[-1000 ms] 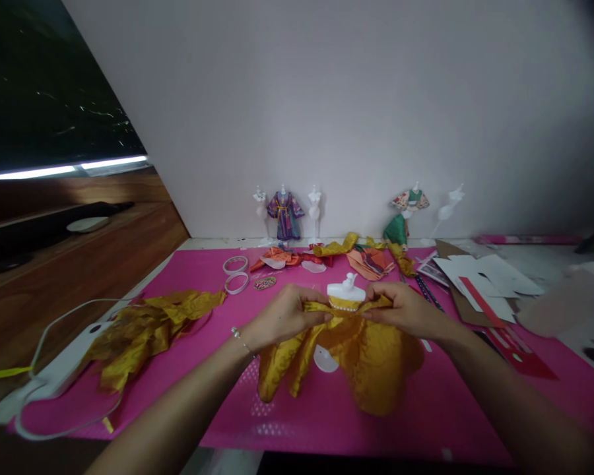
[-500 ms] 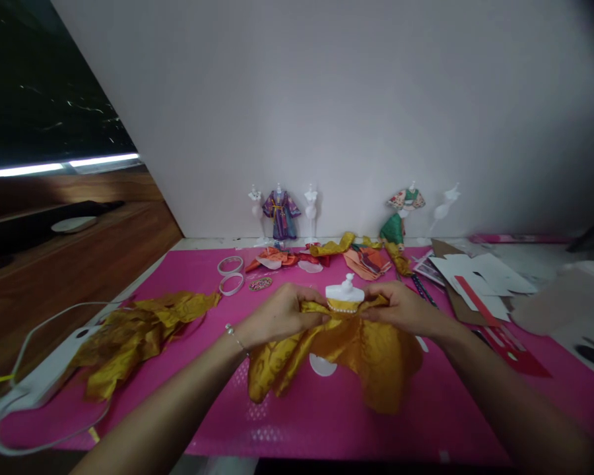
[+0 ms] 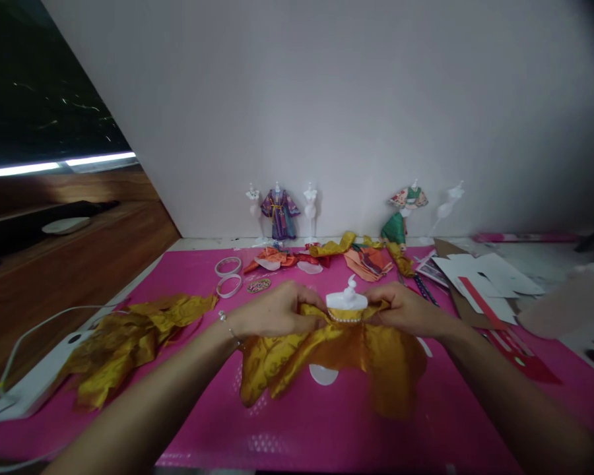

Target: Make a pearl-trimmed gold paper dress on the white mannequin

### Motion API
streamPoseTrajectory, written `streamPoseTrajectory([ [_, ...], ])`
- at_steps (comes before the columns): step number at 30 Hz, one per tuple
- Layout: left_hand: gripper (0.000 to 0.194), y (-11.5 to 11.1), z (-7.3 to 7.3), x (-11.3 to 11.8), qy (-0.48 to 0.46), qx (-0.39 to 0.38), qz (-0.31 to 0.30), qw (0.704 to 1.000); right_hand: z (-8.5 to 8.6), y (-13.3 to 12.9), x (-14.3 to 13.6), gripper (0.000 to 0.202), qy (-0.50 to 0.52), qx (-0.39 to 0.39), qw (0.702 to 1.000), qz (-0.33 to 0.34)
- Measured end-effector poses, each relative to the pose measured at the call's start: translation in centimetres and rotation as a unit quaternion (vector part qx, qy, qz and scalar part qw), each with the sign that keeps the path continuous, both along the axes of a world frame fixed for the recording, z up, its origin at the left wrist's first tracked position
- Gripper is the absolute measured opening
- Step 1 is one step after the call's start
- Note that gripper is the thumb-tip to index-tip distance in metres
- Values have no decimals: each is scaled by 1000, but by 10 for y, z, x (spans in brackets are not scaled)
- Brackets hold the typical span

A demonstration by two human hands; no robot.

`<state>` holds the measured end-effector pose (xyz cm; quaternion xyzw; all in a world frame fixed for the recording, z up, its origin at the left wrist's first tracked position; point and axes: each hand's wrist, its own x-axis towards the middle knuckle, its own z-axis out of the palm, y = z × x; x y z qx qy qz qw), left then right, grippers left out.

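A small white doll mannequin (image 3: 347,301) stands in front of me, its chest wrapped in gold cloth with a row of white beads. Around it hangs a piece of gold patterned fabric (image 3: 297,356), spread to both sides. My left hand (image 3: 290,309) pinches the fabric's upper edge at the mannequin's left side as I see it. On the other side my right hand (image 3: 400,307) pinches the opposite part of that edge. Below the cloth a round white base (image 3: 323,375) shows in part. The mannequin's lower body is hidden by the fabric.
Crumpled gold fabric (image 3: 123,346) lies at left over a white power strip (image 3: 30,389). Beyond my left hand are tape rolls (image 3: 228,285) and a patterned oval clip (image 3: 259,285). Dressed mannequins (image 3: 280,211) stand along the wall. White paper (image 3: 485,274) and red card (image 3: 525,359) lie at right.
The view has shifted slightly. Both hands keep their hold on the gold fabric, whose edge now sits a little lower and closer around the mannequin's chest.
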<state>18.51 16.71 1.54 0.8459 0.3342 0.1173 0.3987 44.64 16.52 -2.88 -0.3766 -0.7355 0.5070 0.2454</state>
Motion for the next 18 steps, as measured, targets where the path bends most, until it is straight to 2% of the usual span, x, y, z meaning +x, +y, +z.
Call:
streamPoseTrajectory([
  [5, 20, 5, 1, 0, -7, 17, -35, 999, -2, 5, 2, 15, 11, 3, 1000, 25],
  [8, 19, 8, 0, 0, -11, 48, -39, 998, -5, 8, 5, 18, 9, 13, 999, 28],
  [13, 16, 11, -3, 3, -25, 42, -47, 998, -7, 11, 6, 19, -7, 45, 999, 28],
  [18, 17, 11, -1, 5, -14, 77, -54, 995, -5, 11, 3, 21, -18, 66, 997, 33],
])
